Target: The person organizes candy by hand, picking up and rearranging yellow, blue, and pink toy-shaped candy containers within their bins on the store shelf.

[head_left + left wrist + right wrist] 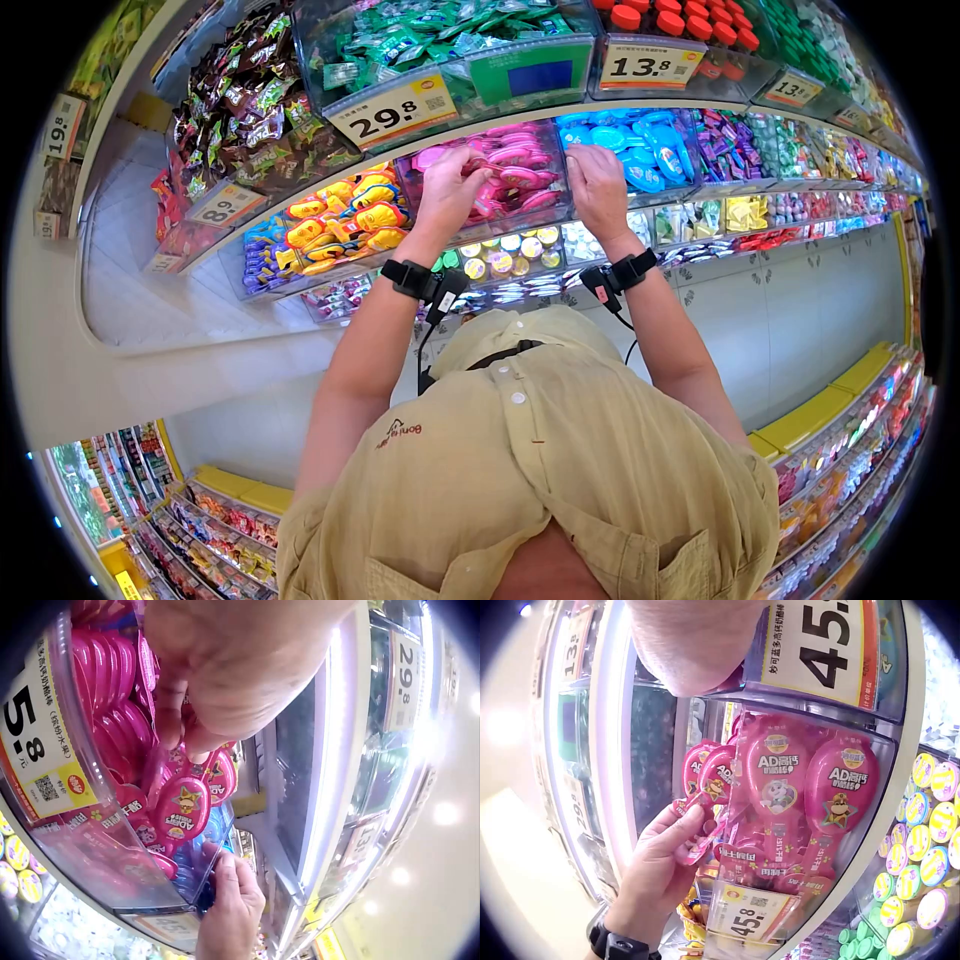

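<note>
Pink spoon-shaped packs [520, 178] [182, 810] [842, 784] fill a clear bin. My left hand [450, 195] [240, 667] [652, 862] is over the bin's left side, pinching a pink pack between thumb and fingers. In the right wrist view, more pink packs stand upright beside those fingertips. My right hand [598, 195] [231, 904] [697, 645] is at the border of the pink and blue bins, its fingers curled over the clear divider [204, 879]. Blue packs [635, 145] lie just right of it.
Yellow and orange packs [345, 222] lie left of the pink bin. Above are green packets [430, 30], red-lidded jars [668, 22] and a 29.8 price card [392, 110]. Round yellow-lidded tubs [510, 255] [934, 862] sit on the tier below. A white counter [110, 375] curves at left.
</note>
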A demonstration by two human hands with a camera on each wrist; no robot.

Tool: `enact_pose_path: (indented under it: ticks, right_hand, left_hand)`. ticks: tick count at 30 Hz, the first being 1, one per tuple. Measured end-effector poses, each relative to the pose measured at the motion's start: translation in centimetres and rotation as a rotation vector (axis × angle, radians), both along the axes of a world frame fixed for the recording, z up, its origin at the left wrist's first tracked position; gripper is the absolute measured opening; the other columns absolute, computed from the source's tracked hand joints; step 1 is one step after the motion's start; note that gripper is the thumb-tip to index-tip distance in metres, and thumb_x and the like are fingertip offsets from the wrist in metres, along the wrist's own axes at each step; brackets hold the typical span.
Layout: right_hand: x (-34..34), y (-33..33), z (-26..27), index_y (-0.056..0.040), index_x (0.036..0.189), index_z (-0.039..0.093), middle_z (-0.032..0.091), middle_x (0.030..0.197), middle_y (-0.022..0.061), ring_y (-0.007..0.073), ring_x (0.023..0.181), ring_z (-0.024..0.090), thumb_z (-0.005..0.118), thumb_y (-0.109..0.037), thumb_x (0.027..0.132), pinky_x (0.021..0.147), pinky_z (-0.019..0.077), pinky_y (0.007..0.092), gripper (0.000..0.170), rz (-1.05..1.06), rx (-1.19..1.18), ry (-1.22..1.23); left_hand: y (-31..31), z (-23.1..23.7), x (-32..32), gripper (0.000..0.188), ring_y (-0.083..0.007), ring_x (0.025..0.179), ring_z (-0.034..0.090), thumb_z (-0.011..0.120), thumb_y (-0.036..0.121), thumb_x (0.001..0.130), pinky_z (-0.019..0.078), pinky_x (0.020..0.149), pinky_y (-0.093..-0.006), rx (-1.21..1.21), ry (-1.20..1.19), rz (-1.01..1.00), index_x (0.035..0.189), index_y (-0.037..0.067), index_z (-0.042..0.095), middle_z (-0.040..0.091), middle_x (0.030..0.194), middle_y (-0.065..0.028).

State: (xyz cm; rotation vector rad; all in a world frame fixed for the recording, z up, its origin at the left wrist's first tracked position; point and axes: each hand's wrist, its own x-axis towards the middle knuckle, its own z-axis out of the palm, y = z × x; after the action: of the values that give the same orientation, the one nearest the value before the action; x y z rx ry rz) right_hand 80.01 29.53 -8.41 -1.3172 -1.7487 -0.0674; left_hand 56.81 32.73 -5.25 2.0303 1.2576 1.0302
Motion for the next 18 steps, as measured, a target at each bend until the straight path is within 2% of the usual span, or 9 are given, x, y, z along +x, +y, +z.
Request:
enact_pose_path:
  ticks: [1, 2, 5, 6, 9, 10, 14, 17, 18]
  right_hand:
    - [0.0, -0.1, 0.1, -0.0052, 0.097, 0.061, 0.063, 0.100, 0.0080, 0.0292, 0.097, 0.055, 0.054, -0.015, 0.088, 0.084, 0.0410, 0.0409, 0.015, 0.006, -0.008, 0.012]
    - [-0.1, -0.1, 0.3, -0.0050, 0.098, 0.061, 0.063, 0.100, 0.0084, 0.0295, 0.097, 0.055, 0.054, -0.014, 0.088, 0.084, 0.0412, 0.0409, 0.015, 0.013, -0.017, 0.024]
    - [-0.5, -0.4, 1.4, -0.0041, 0.100, 0.061, 0.063, 0.097, 0.0108, 0.0315, 0.097, 0.055, 0.056, -0.009, 0.085, 0.086, 0.0410, 0.0420, 0.017, 0.019, 0.014, 0.187]
    - [-0.7, -0.6, 2.5, -0.0025, 0.102, 0.060, 0.063, 0.096, 0.0119, 0.0278, 0.092, 0.058, 0.058, -0.007, 0.085, 0.081, 0.0452, 0.0379, 0.018, -0.001, 0.079, 0.137]
    - [-2.7, -1.4, 5.9, -0.0008, 0.104, 0.059, 0.063, 0.098, 0.0101, 0.0208, 0.085, 0.061, 0.061, -0.011, 0.087, 0.073, 0.0489, 0.0310, 0.020, 0.188, -0.173, 0.498]
    - [-3.3, -1.0, 6.1, -0.0001, 0.107, 0.057, 0.063, 0.099, 0.0071, 0.0146, 0.081, 0.061, 0.063, -0.018, 0.088, 0.068, 0.0501, 0.0252, 0.027, 0.258, -0.316, 0.606]
    - [-4.7, 0.1, 5.5, -0.0019, 0.111, 0.055, 0.063, 0.098, 0.0050, 0.0126, 0.083, 0.062, 0.063, -0.023, 0.089, 0.072, 0.0517, 0.0251, 0.032, 0.597, -0.740, 1.144]
    - [-5.3, 0.5, 4.8, -0.0024, 0.109, 0.055, 0.063, 0.098, 0.0052, 0.0135, 0.084, 0.062, 0.062, -0.024, 0.089, 0.073, 0.0524, 0.0262, 0.030, 0.686, -0.799, 1.362]
    - [-5.4, 0.6, 4.8, -0.0028, 0.107, 0.056, 0.063, 0.098, 0.0054, 0.0146, 0.086, 0.063, 0.060, -0.023, 0.090, 0.075, 0.0529, 0.0290, 0.026, 0.709, -0.798, 1.400]
  left_hand:
    - [-0.2, 0.0, -0.1, 0.014, -0.0102, 0.064, 0.058, 0.069, 0.007, 0.080, 0.0478, 0.058, -0.0242, -0.085, -0.067, 0.022, 0.090, 0.002, 0.061, 0.063, 0.076, -0.0052]
    - [-0.3, -0.1, -0.3, 0.011, -0.0061, 0.062, 0.057, 0.067, 0.009, 0.084, 0.0472, 0.056, -0.0209, -0.283, -0.222, 0.038, 0.089, 0.002, 0.060, 0.063, 0.074, -0.0014]
    - [-0.5, 0.9, -0.8, 0.010, -0.0068, 0.065, 0.058, 0.065, 0.010, 0.086, 0.0478, 0.057, -0.0199, -0.415, -0.467, 0.037, 0.091, 0.004, 0.060, 0.063, 0.076, -0.0015]
    - [-0.6, 1.2, -1.1, 0.012, -0.0078, 0.068, 0.060, 0.063, 0.012, 0.088, 0.0491, 0.058, -0.0196, -0.455, -0.495, 0.029, 0.096, 0.004, 0.058, 0.063, 0.081, -0.0028]
    - [-0.9, 1.6, -0.9, 0.015, -0.0088, 0.072, 0.062, 0.062, 0.014, 0.089, 0.0513, 0.060, -0.0198, -0.678, -0.812, -0.031, 0.099, 0.005, 0.056, 0.064, 0.087, -0.0038]
    - [-1.2, 2.0, -0.7, 0.018, -0.0101, 0.076, 0.063, 0.062, 0.015, 0.090, 0.0531, 0.062, -0.0204, -0.752, -0.832, -0.021, 0.102, 0.004, 0.055, 0.064, 0.091, -0.0050]
    - [-2.2, 2.4, 0.5, 0.022, -0.0121, 0.078, 0.064, 0.062, 0.015, 0.089, 0.0537, 0.063, -0.0217, -0.842, -0.874, -0.108, 0.107, 0.005, 0.053, 0.064, 0.094, -0.0061]
    - [-2.8, 2.7, 0.6, 0.023, -0.0135, 0.080, 0.065, 0.062, 0.015, 0.090, 0.0539, 0.064, -0.0223, -0.824, -0.783, -0.161, 0.108, 0.005, 0.053, 0.064, 0.098, -0.0072]
    - [-2.7, 2.8, 0.4, 0.024, -0.0135, 0.081, 0.064, 0.061, 0.016, 0.090, 0.0541, 0.066, -0.0238, -0.828, -0.748, -0.179, 0.110, 0.005, 0.053, 0.064, 0.099, -0.0082]
